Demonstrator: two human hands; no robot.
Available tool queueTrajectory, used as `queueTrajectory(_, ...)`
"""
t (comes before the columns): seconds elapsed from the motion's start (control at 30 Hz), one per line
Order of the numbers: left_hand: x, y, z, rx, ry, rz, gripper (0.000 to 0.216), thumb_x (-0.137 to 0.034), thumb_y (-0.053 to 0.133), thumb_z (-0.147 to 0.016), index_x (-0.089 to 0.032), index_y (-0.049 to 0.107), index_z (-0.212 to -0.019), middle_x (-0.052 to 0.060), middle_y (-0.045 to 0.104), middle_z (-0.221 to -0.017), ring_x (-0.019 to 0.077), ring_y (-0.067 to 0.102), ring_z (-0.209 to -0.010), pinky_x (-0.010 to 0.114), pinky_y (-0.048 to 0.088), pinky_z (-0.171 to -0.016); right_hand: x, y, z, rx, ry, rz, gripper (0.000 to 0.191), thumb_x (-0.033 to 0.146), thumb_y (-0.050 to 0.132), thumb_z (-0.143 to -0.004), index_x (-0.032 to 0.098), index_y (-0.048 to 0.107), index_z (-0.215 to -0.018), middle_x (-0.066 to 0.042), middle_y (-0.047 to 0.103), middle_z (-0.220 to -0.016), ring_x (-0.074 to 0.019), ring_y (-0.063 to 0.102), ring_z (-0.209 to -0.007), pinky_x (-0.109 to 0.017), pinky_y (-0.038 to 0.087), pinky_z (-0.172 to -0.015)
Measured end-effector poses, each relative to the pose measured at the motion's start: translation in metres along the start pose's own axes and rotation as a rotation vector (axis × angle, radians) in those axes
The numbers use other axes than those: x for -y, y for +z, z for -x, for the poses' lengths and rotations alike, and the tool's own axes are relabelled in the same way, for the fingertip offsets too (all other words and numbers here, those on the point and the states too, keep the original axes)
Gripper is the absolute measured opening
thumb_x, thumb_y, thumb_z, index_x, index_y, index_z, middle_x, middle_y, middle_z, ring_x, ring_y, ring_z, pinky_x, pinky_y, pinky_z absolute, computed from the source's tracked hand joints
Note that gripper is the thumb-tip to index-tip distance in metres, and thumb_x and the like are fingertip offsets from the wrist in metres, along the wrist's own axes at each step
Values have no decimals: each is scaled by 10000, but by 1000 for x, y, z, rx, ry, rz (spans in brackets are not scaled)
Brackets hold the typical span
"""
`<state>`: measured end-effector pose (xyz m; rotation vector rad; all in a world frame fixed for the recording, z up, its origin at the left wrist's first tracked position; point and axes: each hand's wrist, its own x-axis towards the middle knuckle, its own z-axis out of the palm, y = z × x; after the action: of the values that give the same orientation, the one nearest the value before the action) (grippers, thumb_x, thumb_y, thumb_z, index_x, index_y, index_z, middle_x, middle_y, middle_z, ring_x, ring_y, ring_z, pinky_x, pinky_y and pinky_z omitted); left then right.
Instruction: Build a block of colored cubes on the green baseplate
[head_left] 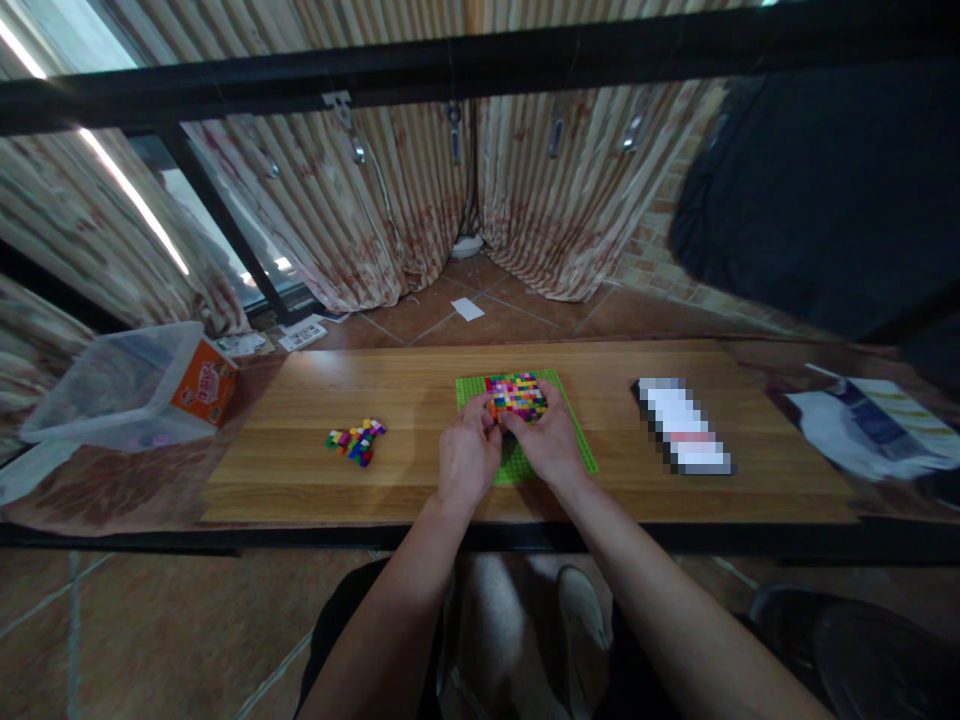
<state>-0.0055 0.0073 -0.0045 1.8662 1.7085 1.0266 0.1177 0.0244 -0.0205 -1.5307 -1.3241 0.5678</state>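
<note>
A green baseplate (574,432) lies in the middle of the wooden table (420,480). On it sits a square patch of many small coloured bricks (516,393). My left hand (466,458) and my right hand (550,440) rest on the plate's near half, fingertips pressed together at the near edge of the brick patch. Both hands' fingers are curled; what they pinch is too small to make out. A loose pile of small coloured bricks (356,441) lies on the table to the left, apart from both hands.
A clear plastic tub (112,392) and an orange box (205,384) stand at the table's left end. A blurred flat object (684,425) lies right of the plate, papers (870,425) farther right. Curtains hang behind; a dark shape (825,190) looms upper right.
</note>
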Motion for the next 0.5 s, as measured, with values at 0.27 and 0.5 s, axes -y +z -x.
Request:
queueTrajectory(0.27, 4, 3, -1, -18, 2, 38, 388, -119, 578, -807, -207, 552, -1184, 3, 642, -816, 153, 619, -736, 291, 491, -724, 0, -2, -1, 20, -9, 34, 663, 382, 682, -693, 168, 517, -1299, -154, 618, -1223, -308, 585, -1114, -521, 407, -1032)
queueTrajectory(0.5, 3, 1, -2, 2, 3, 42, 388, -92, 566, -802, -218, 552, -1169, -7, 629, -796, 146, 612, -725, 281, 490, -716, 1, 1, 1, 7, -27, 33, 653, 396, 671, -703, 175, 503, -1294, -157, 600, -1252, -313, 572, -1138, -536, 399, -1034)
